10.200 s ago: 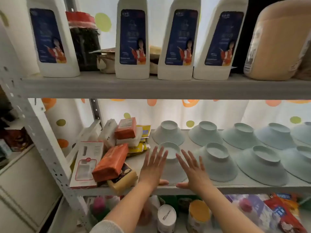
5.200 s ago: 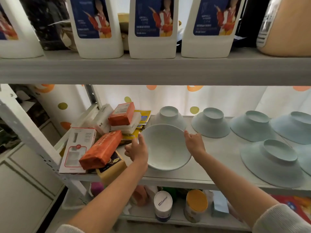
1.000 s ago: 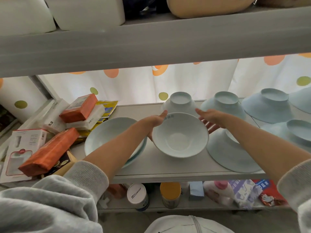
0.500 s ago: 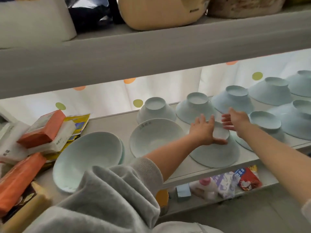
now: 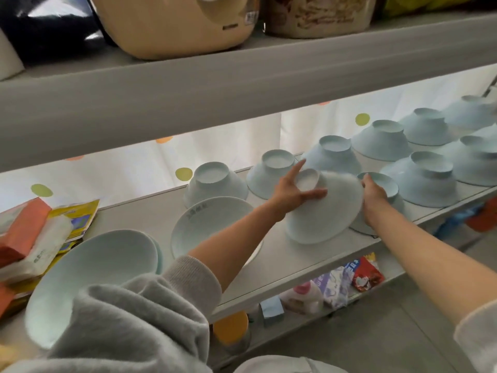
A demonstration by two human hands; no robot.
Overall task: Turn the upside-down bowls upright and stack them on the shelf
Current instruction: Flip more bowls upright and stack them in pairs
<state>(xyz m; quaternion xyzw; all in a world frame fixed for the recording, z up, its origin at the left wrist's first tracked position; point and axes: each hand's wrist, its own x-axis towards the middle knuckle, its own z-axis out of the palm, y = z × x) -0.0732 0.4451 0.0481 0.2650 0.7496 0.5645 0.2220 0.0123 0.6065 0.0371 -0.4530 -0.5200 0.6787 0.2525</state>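
Tipped bowl: a pale blue bowl (image 5: 325, 211) is tilted on the shelf (image 5: 282, 259), foot up and to the left, its low edge on the shelf board near the front. It looks a bit blurry.
Left hand: the left hand (image 5: 291, 193) is pressed on the foot side of the tipped bowl. Its fingers (image 5: 313, 195) are spread wide across the bowl's outside, one pointing up past the foot.
Right hand: the right hand (image 5: 373, 196) holds the far edge of the same bowl on the right side. Its fingers go behind the rim, so I cannot tell how wide they are.
Upright bowls: one bowl (image 5: 212, 230) sits open side up just left of the tipped bowl, partly behind the left arm. Further left is a small stack of upright bowls (image 5: 99, 275), open side up.
Upside-down bowls: many more pale blue bowls (image 5: 419, 179) sit foot up along the back and right of the shelf. One is just behind the right hand.
Packets: an orange pack (image 5: 24, 227) and yellow packets (image 5: 80, 216) lie at the left end of the shelf.
Sleeve: a grey sleeve (image 5: 129, 327) covers the left arm near the camera.
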